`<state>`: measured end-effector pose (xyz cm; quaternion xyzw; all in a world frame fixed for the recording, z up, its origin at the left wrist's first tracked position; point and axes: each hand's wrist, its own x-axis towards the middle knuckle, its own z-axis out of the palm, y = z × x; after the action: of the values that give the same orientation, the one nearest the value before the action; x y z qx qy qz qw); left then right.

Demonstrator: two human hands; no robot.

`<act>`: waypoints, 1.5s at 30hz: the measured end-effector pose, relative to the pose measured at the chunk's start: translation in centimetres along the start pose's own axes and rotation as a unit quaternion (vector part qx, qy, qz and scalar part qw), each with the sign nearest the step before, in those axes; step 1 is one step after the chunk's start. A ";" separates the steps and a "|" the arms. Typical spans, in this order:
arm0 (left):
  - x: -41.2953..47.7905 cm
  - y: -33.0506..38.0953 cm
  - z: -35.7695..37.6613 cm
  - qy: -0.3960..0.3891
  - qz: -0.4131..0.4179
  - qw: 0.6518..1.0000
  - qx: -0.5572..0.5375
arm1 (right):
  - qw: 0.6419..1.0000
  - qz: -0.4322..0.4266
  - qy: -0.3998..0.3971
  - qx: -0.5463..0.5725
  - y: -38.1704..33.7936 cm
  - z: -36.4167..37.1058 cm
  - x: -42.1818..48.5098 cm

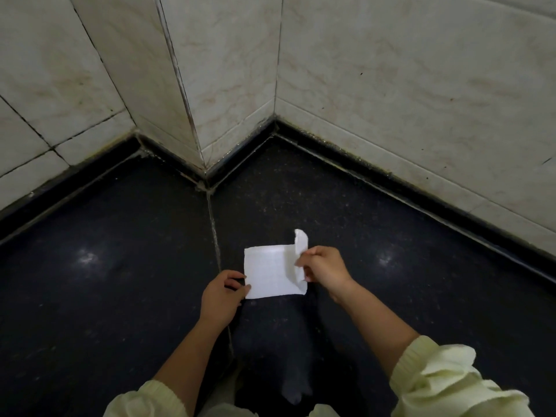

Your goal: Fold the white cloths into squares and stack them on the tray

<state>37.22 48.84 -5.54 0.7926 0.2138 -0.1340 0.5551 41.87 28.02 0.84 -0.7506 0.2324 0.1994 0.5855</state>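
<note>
White cloth (266, 270) is just below frame centre, toward 6 o'clock. It is a small near-square piece over the dark speckled surface (120, 266). Cannot tell if it lies flat on the surface or hangs just above it.

Left hand (222, 297) is at the cloth's 8 o'clock corner, thumb and fingers curled, pinching the near-left corner. The cloth runs from that pinch toward 2 o'clock.

Right hand (323, 270) is at the cloth's 3 o'clock edge, fingertips pinched on a raised flap (301, 243) of the right edge. The flap stands up and curls. Its tip pokes out at 12 o'clock of the right hand's fingers, and its lower end hangs by the cloth's 4 o'clock corner.

The rest of the cloth spans between the two hands, top face showing. The hands are apart and each grips only an edge.

Pale yellow knit left sleeve (144, 398) is at the frame's 7 o'clock and right sleeve (436, 377) at 5 o'clock, both forearms bare.

A grout seam (214, 224) runs from the wall corner at 12 o'clock down past the cloth's left edge.

Tiled walls (391, 85) fill the upper half, with a dark skirting strip (421, 203) at their base.

A grey shape (293, 386) sits at 6 o'clock between the forearms, too dark to identify.
</note>
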 end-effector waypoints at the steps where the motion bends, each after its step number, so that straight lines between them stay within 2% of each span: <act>1: 0.1 0.0 -0.1 -0.004 -0.006 1.000 -0.009 | 1.000 -0.010 -0.012 -0.020 -0.1 1.0 0.0; 8: 0.0 -0.1 -0.4 -0.013 -0.005 0.999 -0.034 | 0.986 -0.029 -0.034 -0.158 -0.1 6.6 0.8; 15: 0.1 -0.4 -0.6 -0.016 -0.003 0.999 -0.039 | 0.977 -0.012 -0.049 -0.206 0.6 8.7 1.0; 24: 0.2 -0.1 -0.8 -0.024 -0.008 0.999 -0.036 | 0.985 -0.005 -0.060 -0.162 0.9 8.6 0.8; 29: 0.2 -0.2 -1.0 -0.033 -0.017 0.998 -0.040 | 0.990 0.010 -0.096 -0.103 0.5 8.0 0.5; 31: 0.3 -0.1 -1.0 -0.036 -0.030 0.998 -0.047 | 0.993 0.008 -0.082 -0.084 0.0 6.9 0.8; 33: 0.2 0.5 -0.9 -0.029 -0.037 0.998 -0.044 | 0.998 0.000 -0.035 -0.057 -0.3 5.3 1.2; 37: 0.2 1.9 -0.8 0.040 0.013 0.999 0.033 | 0.997 0.014 0.055 -0.043 0.4 2.1 2.0; 39: 0.3 2.4 -0.7 0.057 0.034 0.996 0.065 | 0.996 0.032 0.057 -0.063 1.1 1.5 2.0; 45: 0.8 2.6 -0.3 0.021 0.022 0.993 0.116 | 0.997 0.057 0.017 -0.058 2.1 2.9 1.3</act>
<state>39.17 48.50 -3.62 0.8586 0.1907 -0.1289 0.4580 41.63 30.21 -2.30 -0.7722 0.2727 0.2325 0.5247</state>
